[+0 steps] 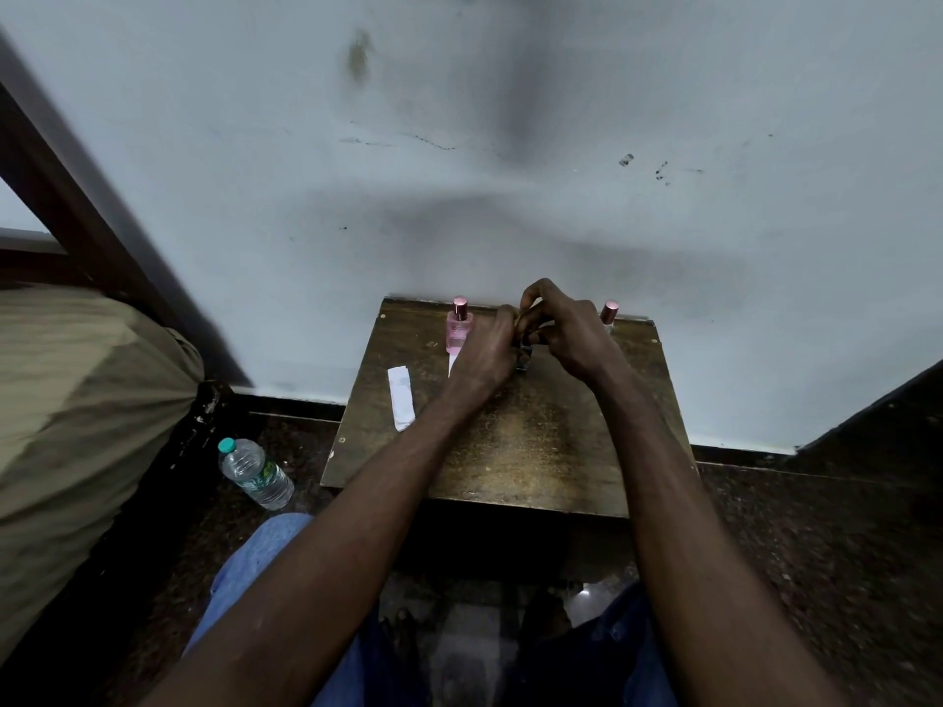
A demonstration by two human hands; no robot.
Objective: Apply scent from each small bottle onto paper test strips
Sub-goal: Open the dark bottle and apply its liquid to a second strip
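A small dark bottle (524,355) stands at the back middle of the wooden table (510,451), mostly hidden between my hands. My left hand (487,352) wraps around its body. My right hand (559,329) pinches its gold top from above. A pink bottle with a rose cap (459,331) stands upright just left of my left hand. Another bottle with a rose cap (609,314) peeks out behind my right hand. A white paper strip (401,397) lies flat on the table's left side. A second strip (452,361) shows under my left hand.
The table stands against a pale wall (459,170). On the dark floor to the left lies a clear water bottle with a teal cap (255,472). A bed with an olive cover (76,426) fills the left side. My knees in blue jeans (265,563) are below the table.
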